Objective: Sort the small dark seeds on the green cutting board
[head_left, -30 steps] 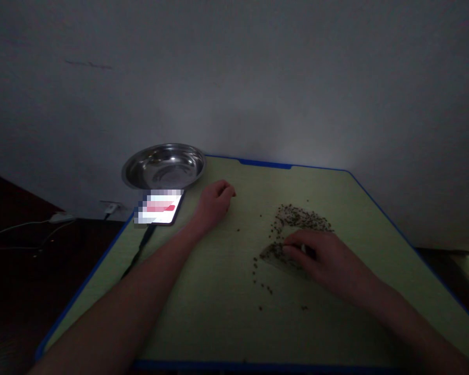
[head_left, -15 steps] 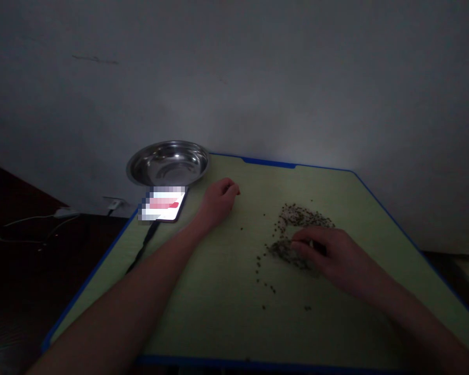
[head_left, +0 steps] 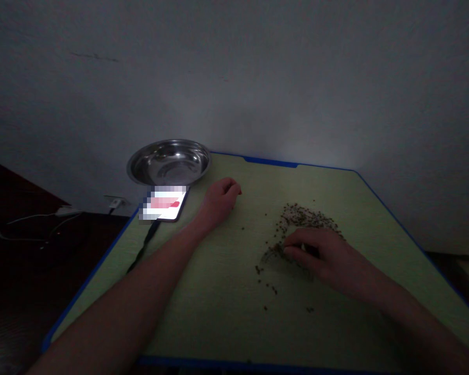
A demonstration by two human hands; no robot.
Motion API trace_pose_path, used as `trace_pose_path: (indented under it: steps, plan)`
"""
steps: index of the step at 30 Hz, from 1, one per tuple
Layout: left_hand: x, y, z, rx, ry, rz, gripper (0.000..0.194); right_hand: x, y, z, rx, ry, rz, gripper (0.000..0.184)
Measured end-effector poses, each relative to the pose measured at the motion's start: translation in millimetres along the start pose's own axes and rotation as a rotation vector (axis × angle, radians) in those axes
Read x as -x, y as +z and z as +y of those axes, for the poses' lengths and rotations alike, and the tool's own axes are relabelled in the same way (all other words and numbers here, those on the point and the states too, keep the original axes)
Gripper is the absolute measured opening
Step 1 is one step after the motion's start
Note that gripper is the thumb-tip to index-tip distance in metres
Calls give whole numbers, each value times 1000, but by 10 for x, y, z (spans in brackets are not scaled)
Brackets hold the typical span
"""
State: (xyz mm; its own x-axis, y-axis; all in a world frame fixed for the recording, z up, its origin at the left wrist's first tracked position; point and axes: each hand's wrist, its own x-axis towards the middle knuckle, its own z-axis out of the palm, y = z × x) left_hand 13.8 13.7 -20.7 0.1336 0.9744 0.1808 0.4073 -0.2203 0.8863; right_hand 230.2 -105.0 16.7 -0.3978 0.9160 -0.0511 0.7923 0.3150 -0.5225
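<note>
Right now, the right hand (head_left: 320, 252) is hovering low or resting over the right half of the worktop (head_left: 211, 307), with its thumb and forefinger tips coming together among small dark grains (head_left: 303, 214). Whether its grip is pinching anything, one cannot tell. The grains are lying in a wide scatter just beyond the hand, toward the far right corner, while a blurred bunch is sitting at the fingertips and strays are trailing toward the near edge. The left hand (head_left: 221, 197) is lying near the left edge, its fingers curling inward; what that grip may be enclosing is staying hidden. Beside it, a lit phone (head_left: 168, 203) is lying on the left edge, and a metal bowl (head_left: 175, 172) is covering the far left corner.
</note>
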Motion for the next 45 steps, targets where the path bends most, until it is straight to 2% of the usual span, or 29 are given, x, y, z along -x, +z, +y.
trace_pose_path:
  steps: [11, 22, 28, 33, 39, 45]
  plan:
    - [6, 7, -7, 6, 5, 8, 18, -15, -40, 63, 1, 42, 76, 21]
    - [-1, 8, -12, -13, 10, 8, 19, 11, -28, 34, -31, 6, 6, 19]
    - [-3, 11, -24, -18, 14, 11, 20, -32, -71, 58, 26, 65, 146, 23]
    - [5, 7, -9, -24, 31, 6, 20, -55, -50, 63, 58, 71, 187, 22]
    - [16, -1, 8, -30, 26, 0, 20, -30, -58, 14, 73, 40, 131, 21]
    - [16, 2, -5, -17, 32, -4, 19, 41, -93, -45, 56, 56, 147, 21]
